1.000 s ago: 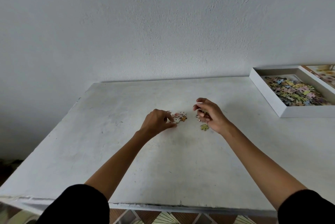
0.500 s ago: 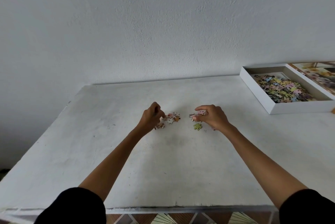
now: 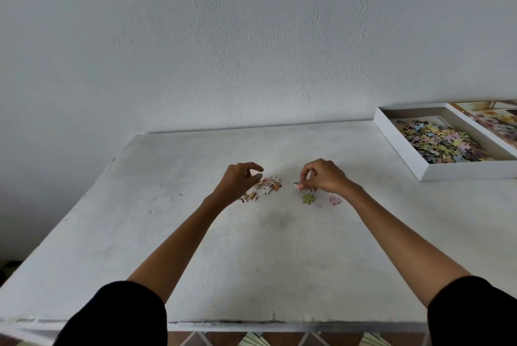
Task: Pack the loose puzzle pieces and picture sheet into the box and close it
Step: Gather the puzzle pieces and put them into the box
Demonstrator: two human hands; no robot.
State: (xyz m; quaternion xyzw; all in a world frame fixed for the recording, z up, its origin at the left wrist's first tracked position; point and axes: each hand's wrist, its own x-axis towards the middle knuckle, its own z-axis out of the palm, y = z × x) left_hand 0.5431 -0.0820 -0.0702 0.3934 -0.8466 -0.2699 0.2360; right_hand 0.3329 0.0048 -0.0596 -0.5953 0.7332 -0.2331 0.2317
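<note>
**Progress.** Most of the pieces are packed. A heap (image 3: 440,144) lies in the open box (image 3: 461,172) at the far right of the table (image 3: 251,261). A few pieces are loose at mid-table:
- a cluster (image 3: 270,184) left of centre
- a green piece (image 3: 308,199) to the right of the cluster
- a pink piece (image 3: 335,200) further right

**Hands.** The right hand (image 3: 324,176) pinches a pale piece (image 3: 298,185) between thumb and fingertips. It holds the piece at or just above the table, just beyond the green piece. The left hand (image 3: 239,182) hovers with curled fingers at the left edge of the cluster. Its thumb and forefinger stand slightly apart, and it cannot be told whether it holds anything.

**Remaining steps (judged).**
1. Gather the loose pieces.
2. Carry them to the box.
3. Add the picture sheet.
4. Fit the lid.

The box has no lid on it. A flowered panel (image 3: 492,121) lies just beside the box on its right and is cut off by the frame edge. It cannot be told whether this is the sheet or the lid.

**Surroundings and obstructions.** A white wall (image 3: 251,37) stands behind the table, and black sleeves (image 3: 117,315) show at the near edge. The box is well apart from the loose pieces, so each load needs a reach to the far right and a lift over the box's near wall. The pieces are small and flat, so picking them off the table is likely to be slow, and one may drop on the way.
</note>
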